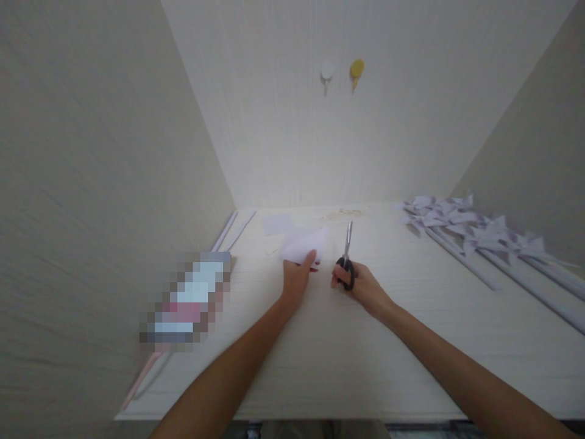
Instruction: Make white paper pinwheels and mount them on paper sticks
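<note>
My left hand [299, 272] is closed on a piece of white paper [302, 244], its thumb on top and fingers underneath. To the right, my right hand [354, 280] grips the black handles of a pair of scissors [348, 247]. The blades point away from me, look closed, and stand apart from the paper. Another flat sheet of pale paper [275, 224] lies on the table just behind the held piece.
Several paper pinwheels [479, 228] on rolled paper sticks lie along the right side of the white table [365, 366]. Thin paper sticks [226, 230] and a blurred-out device [196, 299] line the left. Two hooks, white [326, 70] and yellow [357, 69], hang on the back wall.
</note>
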`<act>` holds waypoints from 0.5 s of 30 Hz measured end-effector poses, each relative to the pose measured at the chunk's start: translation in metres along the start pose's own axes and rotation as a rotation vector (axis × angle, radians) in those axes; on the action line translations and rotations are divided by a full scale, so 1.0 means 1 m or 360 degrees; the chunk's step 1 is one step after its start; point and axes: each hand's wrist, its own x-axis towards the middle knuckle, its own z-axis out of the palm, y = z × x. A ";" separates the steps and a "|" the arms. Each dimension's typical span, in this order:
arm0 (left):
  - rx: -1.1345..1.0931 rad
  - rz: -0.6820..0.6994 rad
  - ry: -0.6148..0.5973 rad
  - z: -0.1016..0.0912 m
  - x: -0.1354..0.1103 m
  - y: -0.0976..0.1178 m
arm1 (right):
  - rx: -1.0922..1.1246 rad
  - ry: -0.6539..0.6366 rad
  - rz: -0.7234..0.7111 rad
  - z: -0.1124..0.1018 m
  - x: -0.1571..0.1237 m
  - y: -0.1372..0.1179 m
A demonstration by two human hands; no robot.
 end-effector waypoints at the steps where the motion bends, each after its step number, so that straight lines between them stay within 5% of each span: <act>1: -0.0021 0.0000 0.0060 -0.002 0.003 -0.001 | 0.0048 -0.0087 0.0056 0.000 -0.001 -0.001; 7: -0.0188 0.0031 0.0263 -0.008 0.015 -0.003 | 0.0008 -0.0462 0.0234 0.001 -0.006 -0.007; 15: -0.0372 -0.0004 0.0430 -0.012 0.023 -0.002 | -0.0274 -0.0580 0.0195 0.001 -0.010 -0.009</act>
